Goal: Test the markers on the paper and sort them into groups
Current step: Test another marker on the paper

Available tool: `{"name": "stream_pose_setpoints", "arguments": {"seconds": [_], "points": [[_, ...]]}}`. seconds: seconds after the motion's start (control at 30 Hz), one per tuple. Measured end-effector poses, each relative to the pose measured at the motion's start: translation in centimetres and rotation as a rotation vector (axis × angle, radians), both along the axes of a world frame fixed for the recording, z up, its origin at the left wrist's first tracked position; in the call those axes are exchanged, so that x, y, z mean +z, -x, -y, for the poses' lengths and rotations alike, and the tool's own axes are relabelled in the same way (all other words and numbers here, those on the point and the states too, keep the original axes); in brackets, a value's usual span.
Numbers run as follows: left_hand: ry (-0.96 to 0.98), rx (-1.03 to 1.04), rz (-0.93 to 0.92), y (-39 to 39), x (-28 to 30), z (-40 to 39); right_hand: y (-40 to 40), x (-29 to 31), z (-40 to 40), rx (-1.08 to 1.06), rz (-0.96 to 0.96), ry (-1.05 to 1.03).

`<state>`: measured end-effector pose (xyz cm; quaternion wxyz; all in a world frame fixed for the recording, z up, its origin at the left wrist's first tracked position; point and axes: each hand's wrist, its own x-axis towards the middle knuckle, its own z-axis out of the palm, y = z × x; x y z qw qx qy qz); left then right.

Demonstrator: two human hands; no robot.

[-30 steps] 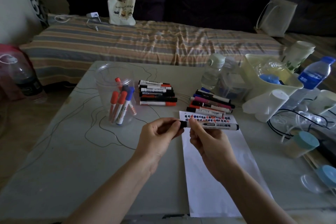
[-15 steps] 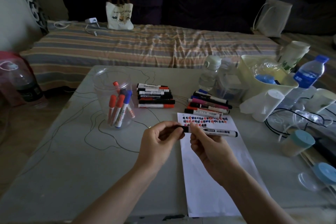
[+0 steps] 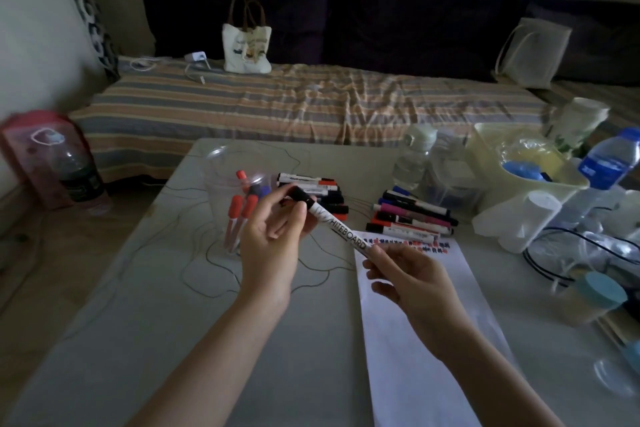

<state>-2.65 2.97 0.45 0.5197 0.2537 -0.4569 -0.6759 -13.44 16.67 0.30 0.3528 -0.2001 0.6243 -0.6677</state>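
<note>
Right now both hands hold one white whiteboard marker (image 3: pixel 341 230) above the counter (image 3: pixel 145 305), tilted so its black cap end points up and to the left. The left hand (image 3: pixel 273 246) pinches the black cap (image 3: pixel 300 196) between thumb and fingertips, while the right hand (image 3: pixel 412 279) grips the lower end of the barrel with curled fingers. The word "WHITEBOARD" reads along the barrel between the two hands.

Below the right hand lies a long sheet of white paper (image 3: pixel 408 340), with rows of small red and black test marks (image 3: pixel 412 243) near its far edge. Just beyond the paper sits a loose group of markers (image 3: pixel 412 215) lying side by side, black, pink, blue and red among them. To the left of that, a second stack of markers (image 3: pixel 322 189) with black and red ends is partly hidden behind the left hand. A clear plastic cup (image 3: pixel 228 184) stands at the left, holding upright markers with red caps and at least one blue.

A pale yellow bin (image 3: pixel 491 163), water bottles and blue-lidded jars crowd the right side of the counter.
</note>
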Motion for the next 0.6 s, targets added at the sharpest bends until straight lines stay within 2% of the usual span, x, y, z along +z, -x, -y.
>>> {"name": "stream_pose_setpoints", "arguments": {"seconds": [0.2,0.37,0.47,0.6], "points": [[0.196,0.23,0.04,-1.8,2.1,1.0,-2.3,0.6,3.7,0.005,-0.009,0.113],[0.188,0.316,0.032,-3.5,4.4,3.5,-4.1,0.8,6.8,-0.067,-0.027,0.184],[0.226,0.377,-0.009,-4.8,6.5,5.6,-4.0,-0.3,7.8,-0.086,-0.026,0.142],[0.45,0.521,0.111,-6.1,9.2,8.7,-3.1,-2.7,8.7,-0.089,-0.125,-0.013]]}}
